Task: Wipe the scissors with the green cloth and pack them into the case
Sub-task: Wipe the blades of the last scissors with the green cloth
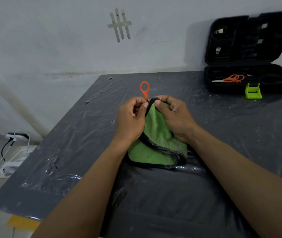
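Observation:
An orange-handled pair of scissors (pixel 144 89) sticks up between my hands, one finger loop showing above them and the blades hidden. My left hand (pixel 130 121) grips the scissors just below the loop. My right hand (pixel 174 117) pinches the green cloth (pixel 155 140) with its black edging against the scissors; the cloth hangs down onto the table. At the far right the black case (pixel 250 83) lies open, lid up, with another orange pair of scissors (pixel 231 79) inside.
A small lime-green plastic piece (pixel 253 91) stands in front of the case. The table (pixel 68 152) is covered in dark wrinkled plastic sheet. A power strip with cables (pixel 16 136) lies on the floor at the left. A white wall is behind.

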The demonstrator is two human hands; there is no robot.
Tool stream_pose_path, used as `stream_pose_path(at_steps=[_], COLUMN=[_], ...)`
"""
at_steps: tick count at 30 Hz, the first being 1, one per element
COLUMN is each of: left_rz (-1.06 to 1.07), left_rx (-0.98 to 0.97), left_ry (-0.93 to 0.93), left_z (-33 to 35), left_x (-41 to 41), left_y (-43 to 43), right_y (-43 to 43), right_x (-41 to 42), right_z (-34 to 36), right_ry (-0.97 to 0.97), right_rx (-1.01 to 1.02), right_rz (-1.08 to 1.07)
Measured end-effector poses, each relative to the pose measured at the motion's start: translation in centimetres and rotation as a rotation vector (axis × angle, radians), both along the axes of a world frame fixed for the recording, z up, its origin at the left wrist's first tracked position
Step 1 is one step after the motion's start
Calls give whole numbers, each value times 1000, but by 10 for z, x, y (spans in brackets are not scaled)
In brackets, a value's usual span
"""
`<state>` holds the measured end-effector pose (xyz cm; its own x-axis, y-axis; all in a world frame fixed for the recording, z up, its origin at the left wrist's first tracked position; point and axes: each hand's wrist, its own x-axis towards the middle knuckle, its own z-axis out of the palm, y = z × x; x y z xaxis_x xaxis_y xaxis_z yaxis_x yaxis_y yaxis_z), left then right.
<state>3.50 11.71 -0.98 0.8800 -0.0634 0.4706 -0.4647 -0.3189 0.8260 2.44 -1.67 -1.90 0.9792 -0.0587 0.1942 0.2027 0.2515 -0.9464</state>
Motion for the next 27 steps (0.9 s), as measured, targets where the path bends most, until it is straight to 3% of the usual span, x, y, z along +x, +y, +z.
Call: stream_pose_path(at_steps=[18,21,27], left_rz=[10,93,71], left_rx=[52,-43,-499], left_ry=[-43,-8,250], left_z=[7,7,8], left_x=[-3,2,5], left_y=[9,18,14], right_y=[-1,-9,2], right_x=[0,3,-4], right_z=[1,1,-1], right_ry=[0,35,-120], right_rx=[-40,18,-682], right_rz=[-85,-191,-231])
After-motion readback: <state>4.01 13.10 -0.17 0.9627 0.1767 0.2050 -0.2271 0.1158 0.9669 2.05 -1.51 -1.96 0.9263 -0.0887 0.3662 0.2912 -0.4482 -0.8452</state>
